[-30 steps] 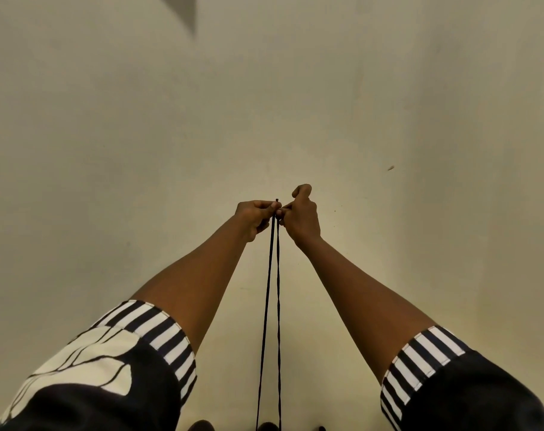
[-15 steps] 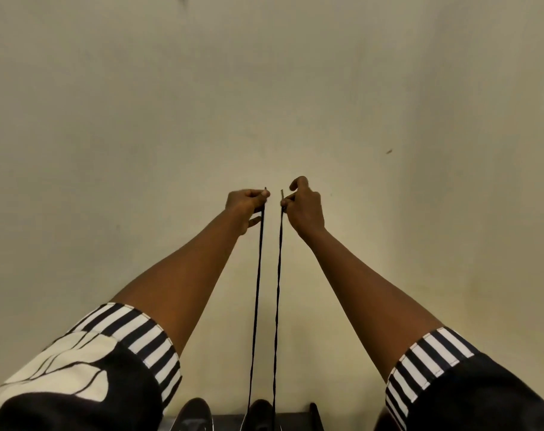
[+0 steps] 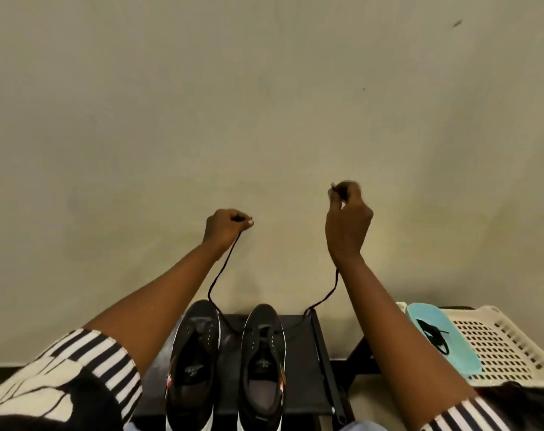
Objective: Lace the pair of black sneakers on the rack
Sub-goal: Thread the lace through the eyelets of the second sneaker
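In the head view, we saw the pair of black sneakers standing side by side on the dark rack, long axes running away from us, toes toward the wall; our left hand pinched one end of the black lace and our right hand pinched the other, both ends raised and slack. The lace seemed threaded only through the right sneaker's lowest eyelets, so we judged the work barely begun, with the left sneaker unlaced. Another lace lay on a blue tray on the white basket.
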